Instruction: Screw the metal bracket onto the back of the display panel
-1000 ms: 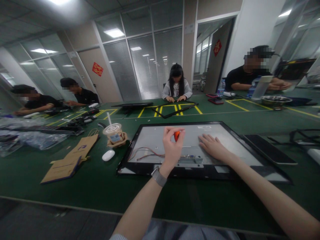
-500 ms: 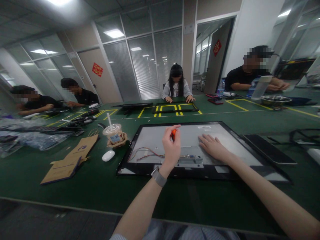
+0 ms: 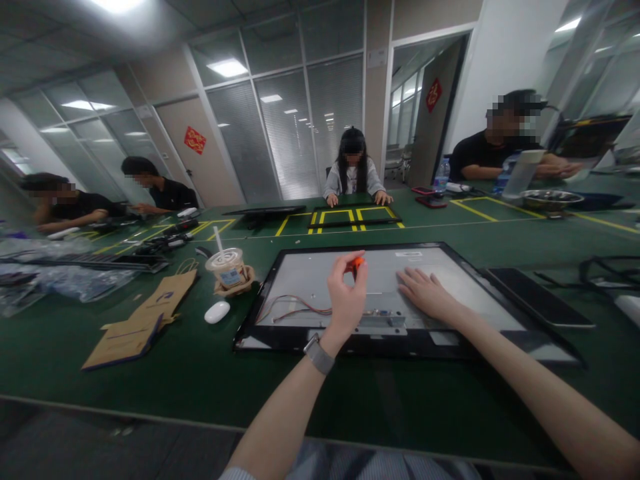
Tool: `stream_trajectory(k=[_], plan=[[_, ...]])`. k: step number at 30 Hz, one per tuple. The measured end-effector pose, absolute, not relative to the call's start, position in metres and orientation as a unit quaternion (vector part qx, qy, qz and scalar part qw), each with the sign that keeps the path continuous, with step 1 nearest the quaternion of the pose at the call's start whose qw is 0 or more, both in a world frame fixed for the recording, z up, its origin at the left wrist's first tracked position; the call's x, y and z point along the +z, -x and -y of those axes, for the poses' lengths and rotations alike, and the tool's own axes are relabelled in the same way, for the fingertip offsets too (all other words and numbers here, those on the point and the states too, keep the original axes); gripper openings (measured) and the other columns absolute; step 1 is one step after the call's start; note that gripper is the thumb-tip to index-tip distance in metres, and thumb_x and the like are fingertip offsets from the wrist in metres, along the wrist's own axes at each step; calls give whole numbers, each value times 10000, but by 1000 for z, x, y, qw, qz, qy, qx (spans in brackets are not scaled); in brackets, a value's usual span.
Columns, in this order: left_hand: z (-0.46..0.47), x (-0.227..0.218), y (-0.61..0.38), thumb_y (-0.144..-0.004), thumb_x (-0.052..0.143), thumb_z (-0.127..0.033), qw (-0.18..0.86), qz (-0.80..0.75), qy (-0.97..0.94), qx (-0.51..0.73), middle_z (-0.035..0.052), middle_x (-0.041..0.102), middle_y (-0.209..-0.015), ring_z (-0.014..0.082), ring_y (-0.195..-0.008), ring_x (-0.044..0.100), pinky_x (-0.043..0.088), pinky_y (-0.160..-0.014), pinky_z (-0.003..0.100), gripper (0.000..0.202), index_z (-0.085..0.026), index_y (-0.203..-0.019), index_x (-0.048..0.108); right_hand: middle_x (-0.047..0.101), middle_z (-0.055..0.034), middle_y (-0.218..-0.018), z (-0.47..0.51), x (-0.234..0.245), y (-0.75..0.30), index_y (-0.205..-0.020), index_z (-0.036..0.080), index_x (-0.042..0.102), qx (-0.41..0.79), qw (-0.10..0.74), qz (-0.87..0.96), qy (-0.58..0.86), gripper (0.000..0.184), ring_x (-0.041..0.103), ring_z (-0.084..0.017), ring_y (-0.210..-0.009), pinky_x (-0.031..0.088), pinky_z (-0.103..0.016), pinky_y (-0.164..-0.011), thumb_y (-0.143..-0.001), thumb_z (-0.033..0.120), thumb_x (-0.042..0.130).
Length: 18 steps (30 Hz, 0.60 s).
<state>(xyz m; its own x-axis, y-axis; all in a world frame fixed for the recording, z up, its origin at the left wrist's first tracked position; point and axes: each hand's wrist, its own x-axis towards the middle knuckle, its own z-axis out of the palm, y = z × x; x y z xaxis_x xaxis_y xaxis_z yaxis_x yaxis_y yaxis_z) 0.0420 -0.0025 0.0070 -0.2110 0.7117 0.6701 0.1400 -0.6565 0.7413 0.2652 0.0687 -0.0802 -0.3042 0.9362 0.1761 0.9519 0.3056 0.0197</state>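
Observation:
A monitor panel [image 3: 465, 287] lies back-up on the green table in front of me, its grey metal back framed in black. My left hand [image 3: 345, 300], with a watch on the wrist, is closed round a small tool with an orange handle [image 3: 355, 265], held upright over the panel's lower middle, near a metal bracket [image 3: 383, 321]. My right hand [image 3: 425, 293] rests flat on the panel's back with its fingers spread. Thin coloured wires [image 3: 295, 308] run across the panel to the left of my left hand.
A drink cup with a straw [image 3: 227, 267], a white mouse [image 3: 217, 311] and a brown paper bag [image 3: 143, 319] lie to the left. A black tablet [image 3: 540, 299] lies to the right. Several other people sit round the table; one opposite holds a black frame [image 3: 355, 219].
My left hand has turned the orange-handled tool a little and its fingers have shifted on it. The person opposite has laid the black frame flat. My right hand has stayed put.

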Motion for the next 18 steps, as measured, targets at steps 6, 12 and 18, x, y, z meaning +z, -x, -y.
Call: stream_trajectory(k=[6,12,18], plan=[[0,7,-41,-845,667,-239,166,-370,-591,697,44,596,-911,158,-847,581,472,-793,294,73,-187,-893,681,419,-186,-1523,-67,-79,-264,-1456,150,445,-59,61,805,587,603,365,-359,-1390,337,-606,-1069,-977,393,170],[2,8,-41,-960,449,-221,238,-348,-581,696,65,663,-946,175,-917,612,477,-845,311,232,-184,-939,677,425,-170,-1523,-67,-79,-264,-1449,188,453,-61,66,803,589,585,368,-348,-1391,338,-610,-1068,-977,399,179],[2,7,-42,-948,498,-245,256,-348,-574,695,52,671,-884,157,-824,615,469,-764,281,181,-183,-956,668,417,-181,-1526,-68,-79,-264,-1447,176,456,-53,65,803,591,597,368,-359,-1388,337,-611,-1067,-976,404,169]])
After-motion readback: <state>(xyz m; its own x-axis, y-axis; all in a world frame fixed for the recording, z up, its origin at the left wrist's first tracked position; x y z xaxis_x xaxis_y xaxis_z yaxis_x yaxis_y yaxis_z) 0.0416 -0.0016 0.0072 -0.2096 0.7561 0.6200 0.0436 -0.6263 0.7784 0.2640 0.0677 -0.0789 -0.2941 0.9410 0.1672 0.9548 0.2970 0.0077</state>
